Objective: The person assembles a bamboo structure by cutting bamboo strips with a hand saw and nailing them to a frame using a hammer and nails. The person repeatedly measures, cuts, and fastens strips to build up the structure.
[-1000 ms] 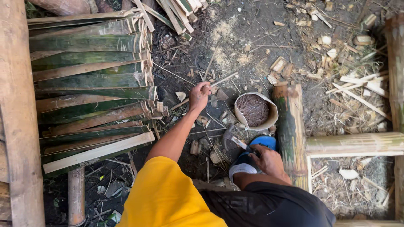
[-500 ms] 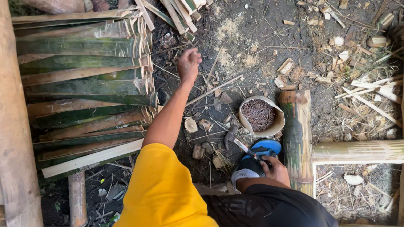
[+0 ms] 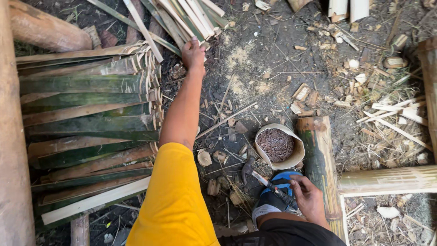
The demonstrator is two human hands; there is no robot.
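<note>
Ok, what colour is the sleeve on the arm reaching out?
Plain bright yellow sleeve, no pattern, seen in the head view, the only view.

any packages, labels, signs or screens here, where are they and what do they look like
No labels, signs or screens in view.
Round pale container with rolled-down rim: the only package-like thing, on the dirt beside the green bamboo post, filled with thin brown nails.

bamboo slats [image 3: 86, 114] cut off left; left grip [image 3: 193, 53] fingertips hidden among strips [image 3: 182, 18]
</note>
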